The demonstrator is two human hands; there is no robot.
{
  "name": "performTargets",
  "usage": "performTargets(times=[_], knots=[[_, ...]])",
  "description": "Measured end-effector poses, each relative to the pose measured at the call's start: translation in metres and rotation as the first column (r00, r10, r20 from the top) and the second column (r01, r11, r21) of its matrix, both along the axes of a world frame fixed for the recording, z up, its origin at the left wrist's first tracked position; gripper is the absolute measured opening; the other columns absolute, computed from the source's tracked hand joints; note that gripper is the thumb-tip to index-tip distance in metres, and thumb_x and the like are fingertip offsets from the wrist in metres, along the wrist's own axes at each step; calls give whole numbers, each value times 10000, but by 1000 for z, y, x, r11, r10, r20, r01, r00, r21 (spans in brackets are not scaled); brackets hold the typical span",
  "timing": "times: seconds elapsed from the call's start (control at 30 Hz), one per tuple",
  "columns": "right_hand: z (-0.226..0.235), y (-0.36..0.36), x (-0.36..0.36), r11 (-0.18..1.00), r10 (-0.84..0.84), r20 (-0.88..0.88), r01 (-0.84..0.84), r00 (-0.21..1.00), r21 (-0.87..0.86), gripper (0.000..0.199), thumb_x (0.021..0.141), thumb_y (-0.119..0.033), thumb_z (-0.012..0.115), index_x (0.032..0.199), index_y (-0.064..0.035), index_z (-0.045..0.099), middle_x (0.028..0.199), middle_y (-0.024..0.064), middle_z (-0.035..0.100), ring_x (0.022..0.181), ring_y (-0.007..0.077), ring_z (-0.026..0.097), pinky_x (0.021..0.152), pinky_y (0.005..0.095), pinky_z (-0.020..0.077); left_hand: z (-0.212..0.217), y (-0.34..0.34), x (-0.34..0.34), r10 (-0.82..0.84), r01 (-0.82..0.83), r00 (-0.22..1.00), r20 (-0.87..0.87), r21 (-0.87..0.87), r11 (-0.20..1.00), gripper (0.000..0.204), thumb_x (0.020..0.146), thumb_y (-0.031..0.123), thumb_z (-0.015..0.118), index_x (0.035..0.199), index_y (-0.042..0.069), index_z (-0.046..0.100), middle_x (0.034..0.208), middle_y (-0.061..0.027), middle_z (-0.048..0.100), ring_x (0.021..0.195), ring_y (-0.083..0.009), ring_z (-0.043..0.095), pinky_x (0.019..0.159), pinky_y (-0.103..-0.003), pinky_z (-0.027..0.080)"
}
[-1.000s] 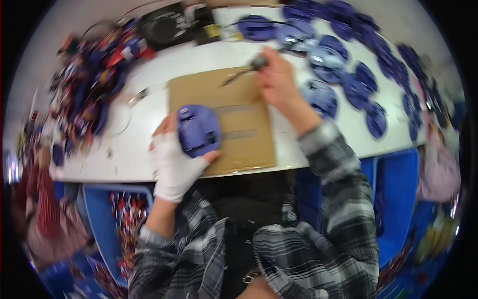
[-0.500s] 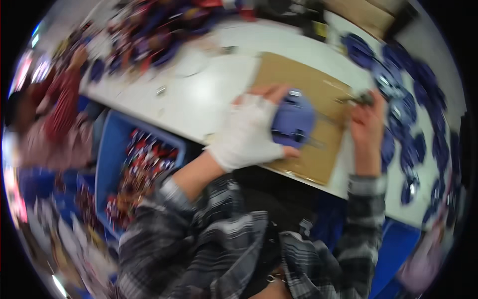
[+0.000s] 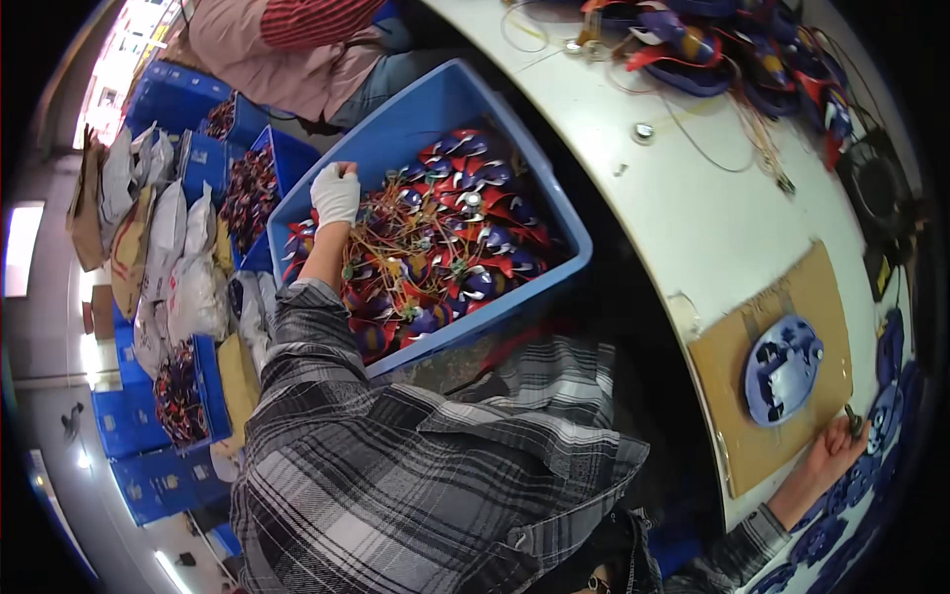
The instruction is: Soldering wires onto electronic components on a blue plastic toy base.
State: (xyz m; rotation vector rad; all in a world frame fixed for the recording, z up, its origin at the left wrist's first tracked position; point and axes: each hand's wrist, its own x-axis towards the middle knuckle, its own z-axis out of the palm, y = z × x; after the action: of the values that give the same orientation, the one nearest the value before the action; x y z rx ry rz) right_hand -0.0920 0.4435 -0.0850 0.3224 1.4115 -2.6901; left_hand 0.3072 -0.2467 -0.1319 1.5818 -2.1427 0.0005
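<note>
My left hand (image 3: 336, 195), in a white glove with bare fingertips, is over the far left part of a large blue bin (image 3: 460, 327). Its fingers are curled closed, and whatever they hold is hidden. Wired red, purple and white assemblies (image 3: 475, 223) heap up inside the bin, with thin wires tangled among them. My bare right hand (image 3: 821, 463) rests at the table's right end, its fingers closed round a small dark tool (image 3: 854, 421). Beside it a purple plastic shell (image 3: 785, 371) lies hollow side up on a cardboard sheet (image 3: 737, 450).
More purple shells (image 3: 819, 540) line the lower right edge of the white table (image 3: 614, 188). Wired purple and red parts (image 3: 693, 59) pile at its top. Another person (image 3: 307, 54) sits beyond the bin. Blue crates (image 3: 148, 406) and sacks (image 3: 168, 238) stand at left.
My view has swung left toward the bin. My left hand has let go of the purple shell and moved over the bin. The shell now lies on the cardboard; my right hand keeps the tool.
</note>
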Motion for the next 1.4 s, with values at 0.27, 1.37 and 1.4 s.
performTargets(times=[0.27, 1.37, 1.4], knots=[[21, -39, 16, 972, -182, 56, 171, 982, 158, 362, 907, -191, 533, 626, -69, 340, 539, 22, 275, 434, 94, 224, 442, 221, 211, 28, 95, -16, -547, 547, 837, 3, 27, 837, 89, 758, 142, 625, 739, 57, 645, 726, -137, 621, 709, -317, 604, 649, -412, 487], [6, -13, 3, 1000, -22, 41, 21, 999, 17, 328, 917, -202, 525, 659, -37, 407, 505, 15, 278, 426, 86, 216, 428, 229, 198, 252, 103, 12, 177, 87, 678, 714, -316, 945, 564, 588, 440, 727, 1050, 131, 633, 1009, -85, 614, 949, -266, 580, 767, -388, 471], [8, -19, 5, 999, -48, 60, 47, 997, 21, 326, 918, -201, 524, 661, -36, 409, 504, 14, 283, 423, 83, 220, 425, 226, 200, 263, 108, 8, 180, 93, 679, 712, -326, 941, 564, 588, 440, 727, 1050, 131, 633, 1009, -85, 614, 949, -266, 580, 767, -388, 471]])
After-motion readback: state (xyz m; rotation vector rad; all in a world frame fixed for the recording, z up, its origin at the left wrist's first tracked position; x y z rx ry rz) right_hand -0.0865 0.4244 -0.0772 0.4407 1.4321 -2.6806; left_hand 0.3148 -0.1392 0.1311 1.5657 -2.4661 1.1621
